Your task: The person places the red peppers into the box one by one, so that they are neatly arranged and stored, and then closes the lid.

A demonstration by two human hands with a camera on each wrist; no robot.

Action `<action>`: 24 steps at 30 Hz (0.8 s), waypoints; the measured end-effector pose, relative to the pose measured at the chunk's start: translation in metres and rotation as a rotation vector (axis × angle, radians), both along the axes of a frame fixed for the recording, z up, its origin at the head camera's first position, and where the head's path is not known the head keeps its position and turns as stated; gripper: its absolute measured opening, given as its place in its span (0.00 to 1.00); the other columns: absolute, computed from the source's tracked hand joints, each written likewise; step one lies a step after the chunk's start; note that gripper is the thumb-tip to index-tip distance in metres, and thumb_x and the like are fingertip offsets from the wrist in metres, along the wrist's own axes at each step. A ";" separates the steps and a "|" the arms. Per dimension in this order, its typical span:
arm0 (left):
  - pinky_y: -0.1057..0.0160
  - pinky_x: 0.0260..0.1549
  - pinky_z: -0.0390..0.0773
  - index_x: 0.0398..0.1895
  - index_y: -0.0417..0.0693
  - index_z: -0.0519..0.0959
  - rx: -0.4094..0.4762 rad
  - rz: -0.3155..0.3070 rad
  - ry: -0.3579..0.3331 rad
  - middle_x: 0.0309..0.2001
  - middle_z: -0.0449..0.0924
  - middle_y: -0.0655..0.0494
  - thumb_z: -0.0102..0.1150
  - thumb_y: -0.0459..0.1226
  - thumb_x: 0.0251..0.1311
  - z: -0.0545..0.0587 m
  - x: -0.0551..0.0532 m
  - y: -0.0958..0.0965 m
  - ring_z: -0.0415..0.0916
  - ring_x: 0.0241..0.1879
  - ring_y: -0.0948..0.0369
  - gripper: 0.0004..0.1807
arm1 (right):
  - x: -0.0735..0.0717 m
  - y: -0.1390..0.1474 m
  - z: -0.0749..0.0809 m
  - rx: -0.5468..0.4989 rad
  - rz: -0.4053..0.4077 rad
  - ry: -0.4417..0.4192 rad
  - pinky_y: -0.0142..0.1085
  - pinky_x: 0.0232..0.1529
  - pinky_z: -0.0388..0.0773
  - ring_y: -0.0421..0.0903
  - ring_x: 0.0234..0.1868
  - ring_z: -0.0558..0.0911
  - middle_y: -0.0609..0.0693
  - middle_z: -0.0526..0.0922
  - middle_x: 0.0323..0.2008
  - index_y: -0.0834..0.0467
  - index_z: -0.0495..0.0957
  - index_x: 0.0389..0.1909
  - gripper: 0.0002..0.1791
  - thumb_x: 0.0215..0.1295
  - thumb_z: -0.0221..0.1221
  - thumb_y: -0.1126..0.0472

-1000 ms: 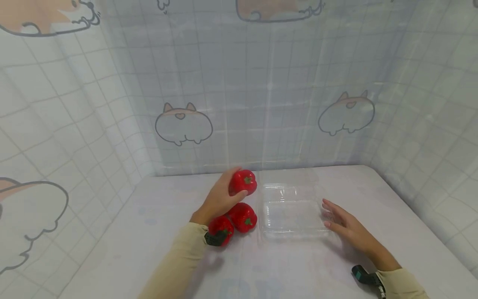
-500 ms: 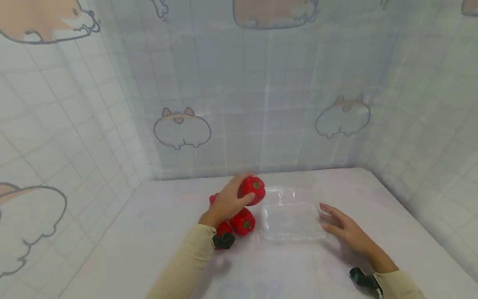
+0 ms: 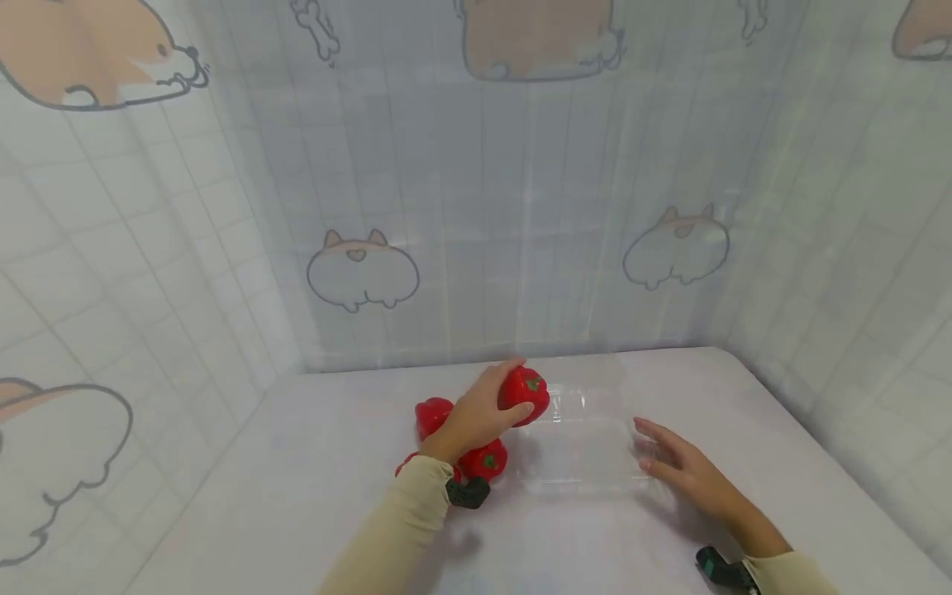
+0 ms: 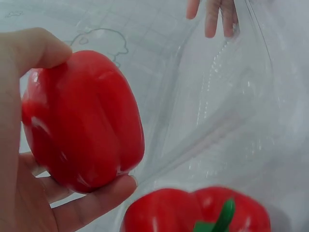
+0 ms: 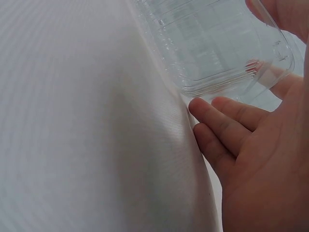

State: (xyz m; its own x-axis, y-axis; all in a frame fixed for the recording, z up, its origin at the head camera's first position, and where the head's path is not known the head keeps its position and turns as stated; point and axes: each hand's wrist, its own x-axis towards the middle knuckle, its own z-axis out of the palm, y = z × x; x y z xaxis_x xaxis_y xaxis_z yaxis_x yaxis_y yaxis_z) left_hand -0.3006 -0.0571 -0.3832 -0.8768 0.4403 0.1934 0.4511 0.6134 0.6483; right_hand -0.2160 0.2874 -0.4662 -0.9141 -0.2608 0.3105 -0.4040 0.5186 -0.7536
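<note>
My left hand (image 3: 476, 417) grips a red bell pepper (image 3: 524, 395), its thumb and fingers around the sides, raised at the left edge of a clear plastic container (image 3: 576, 454). In the left wrist view this same pepper (image 4: 87, 121) fills much of the left side. My right hand (image 3: 687, 471) is at the container's right side with fingers extended and slightly bent. In the right wrist view, the thumb overlaps the container's rim (image 5: 227, 84) and a finger shows through the plastic. No pepper shows inside the container.
Left of the container, more red bell peppers lie on the white table (image 3: 297, 496): one at the back (image 3: 433, 417), one in front (image 3: 485, 461), and another partly hidden under the left wrist. The container's clear lid stands toward the back wall. Patterned sheets enclose the table.
My left hand has carried the bell pepper rightward to the container's left edge, uncovering another pepper behind the wrist. My right hand has stayed beside the container. The head view has tilted up slightly.
</note>
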 end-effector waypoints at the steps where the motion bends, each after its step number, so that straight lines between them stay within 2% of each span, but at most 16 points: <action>1: 0.49 0.44 0.83 0.75 0.80 0.55 -0.006 0.003 -0.001 0.69 0.64 0.63 0.69 0.53 0.56 0.000 0.000 0.002 0.66 0.63 0.56 0.45 | 0.000 -0.001 0.000 0.008 -0.008 0.000 0.19 0.59 0.57 0.64 0.69 0.67 0.62 0.65 0.72 0.64 0.61 0.74 0.33 0.73 0.59 0.58; 7: 0.50 0.46 0.82 0.76 0.78 0.54 -0.009 -0.002 -0.027 0.69 0.65 0.63 0.70 0.54 0.55 0.002 -0.002 0.018 0.66 0.63 0.57 0.48 | 0.003 0.000 0.002 0.024 -0.027 -0.023 0.18 0.59 0.57 0.63 0.69 0.68 0.61 0.65 0.72 0.63 0.61 0.74 0.34 0.73 0.59 0.56; 12: 0.52 0.44 0.83 0.75 0.69 0.58 0.037 -0.001 -0.102 0.66 0.69 0.59 0.74 0.52 0.51 0.004 -0.004 0.035 0.68 0.61 0.55 0.48 | 0.004 0.006 0.004 0.022 -0.023 0.000 0.17 0.58 0.56 0.64 0.68 0.68 0.63 0.65 0.71 0.64 0.61 0.74 0.34 0.72 0.59 0.58; 15: 0.53 0.42 0.83 0.72 0.63 0.61 0.055 0.019 -0.151 0.61 0.72 0.58 0.75 0.51 0.51 0.004 -0.006 0.042 0.70 0.58 0.55 0.46 | 0.003 0.007 0.004 0.016 -0.011 0.006 0.16 0.58 0.55 0.65 0.68 0.68 0.63 0.65 0.71 0.64 0.60 0.74 0.34 0.72 0.59 0.58; 19: 0.54 0.41 0.84 0.69 0.59 0.63 0.043 0.030 -0.174 0.59 0.74 0.59 0.75 0.50 0.50 0.000 -0.008 0.047 0.71 0.57 0.55 0.43 | 0.001 0.004 0.003 0.019 0.000 0.004 0.17 0.58 0.56 0.66 0.68 0.67 0.64 0.65 0.71 0.66 0.60 0.74 0.34 0.72 0.58 0.58; 21: 0.54 0.41 0.84 0.68 0.59 0.64 0.033 0.027 -0.177 0.58 0.74 0.60 0.76 0.50 0.50 -0.004 -0.009 0.049 0.71 0.56 0.56 0.43 | 0.002 0.002 0.002 0.031 -0.010 -0.003 0.23 0.61 0.60 0.65 0.68 0.68 0.64 0.65 0.71 0.65 0.60 0.74 0.34 0.72 0.58 0.58; 24: 0.55 0.42 0.84 0.67 0.59 0.65 0.022 0.007 -0.180 0.58 0.75 0.61 0.76 0.49 0.50 -0.008 -0.008 0.050 0.72 0.57 0.56 0.41 | 0.004 -0.003 0.000 0.041 -0.021 -0.030 0.42 0.65 0.66 0.64 0.69 0.68 0.63 0.65 0.71 0.64 0.60 0.74 0.34 0.72 0.58 0.57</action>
State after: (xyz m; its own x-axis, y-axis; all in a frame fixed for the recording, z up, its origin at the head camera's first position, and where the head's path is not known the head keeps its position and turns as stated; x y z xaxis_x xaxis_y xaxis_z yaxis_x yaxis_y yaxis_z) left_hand -0.3082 -0.0071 -0.3913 -0.9011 0.4314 0.0424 0.3222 0.6011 0.7313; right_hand -0.2125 0.2849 -0.4666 -0.9281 -0.2536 0.2727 -0.3706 0.5569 -0.7433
